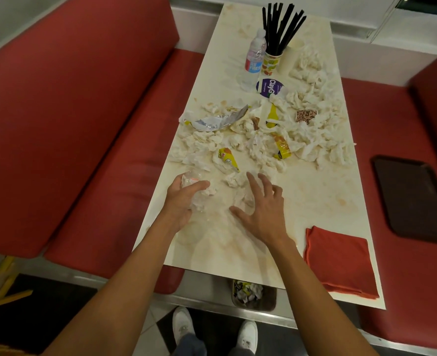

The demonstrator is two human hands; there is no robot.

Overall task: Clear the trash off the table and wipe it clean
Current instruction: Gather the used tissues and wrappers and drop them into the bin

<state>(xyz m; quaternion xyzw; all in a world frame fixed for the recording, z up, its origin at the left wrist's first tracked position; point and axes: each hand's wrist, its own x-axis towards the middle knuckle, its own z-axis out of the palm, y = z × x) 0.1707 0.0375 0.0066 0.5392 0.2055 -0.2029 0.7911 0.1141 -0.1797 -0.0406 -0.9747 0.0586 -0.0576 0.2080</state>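
Leaned over a stained counter (315,181), crumpled tissues (309,134) heaped just beyond the left hand (184,199) and right hand (261,211). Had the red cloth (338,260) folded right of the right hand, the bin (253,295) below the near edge between the wrists. Curled the left hand round crumpled clear plastic (196,191); spread the right hand released, flat over more. Probably risked the slippery film springing loose and scattering scraps past the bin.

We reach both bare forearms forward, our left hand (182,201) curled, thumb across the top, round a crumpled clear plastic piece (190,179), and our right hand (262,211) palm down with fingers spread and slightly bent.
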